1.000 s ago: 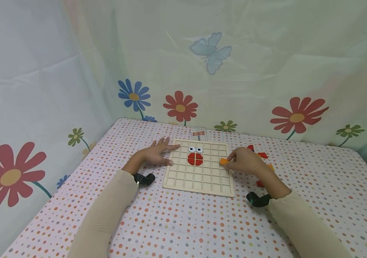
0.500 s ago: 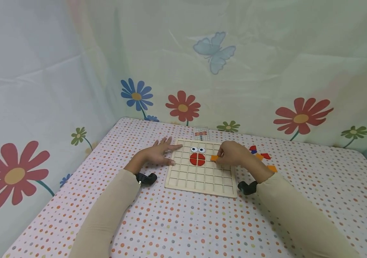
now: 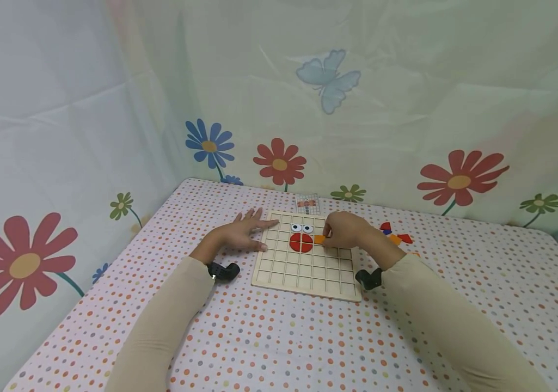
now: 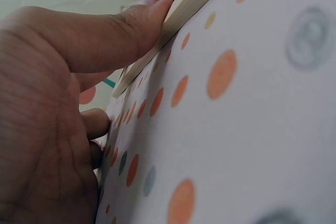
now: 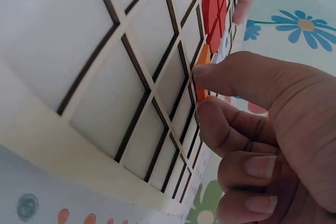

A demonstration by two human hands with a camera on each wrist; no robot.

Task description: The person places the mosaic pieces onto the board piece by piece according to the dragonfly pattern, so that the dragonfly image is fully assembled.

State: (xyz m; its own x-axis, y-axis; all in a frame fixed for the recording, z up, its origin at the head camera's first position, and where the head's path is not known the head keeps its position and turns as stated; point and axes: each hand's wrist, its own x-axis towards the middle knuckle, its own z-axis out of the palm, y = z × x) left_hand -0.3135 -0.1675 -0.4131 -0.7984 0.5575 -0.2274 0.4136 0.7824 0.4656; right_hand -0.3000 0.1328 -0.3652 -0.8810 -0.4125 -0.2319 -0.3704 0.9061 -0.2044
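Observation:
A wooden grid board (image 3: pixel 286 275) lies on the dotted tablecloth. Red quarter-circle tiles (image 3: pixel 301 243) form a disc in its cells, with two white eye tiles (image 3: pixel 302 228) just above. Between thumb and index finger my right hand (image 3: pixel 349 231) pinches an orange tile (image 3: pixel 319 239), held at a cell directly right of the red disc. In the right wrist view the orange tile (image 5: pixel 202 72) sits close against the grid. My left hand (image 3: pixel 239 233) rests at the board's left edge, fingers spread. The left wrist view shows its thumb (image 4: pixel 152 3) on the board's rim.
Several loose tiles, red, blue and orange (image 3: pixel 395 238), lie right of the board, partly behind my right forearm. A small printed pattern card (image 3: pixel 307 204) lies behind the board. Flowered cloth walls (image 3: pixel 381 136) rise at the table's back and left.
My right hand has carried the orange tile leftward from the board's right edge to beside the red disc. The left hand stays at the board's left edge. The view has shifted slightly.

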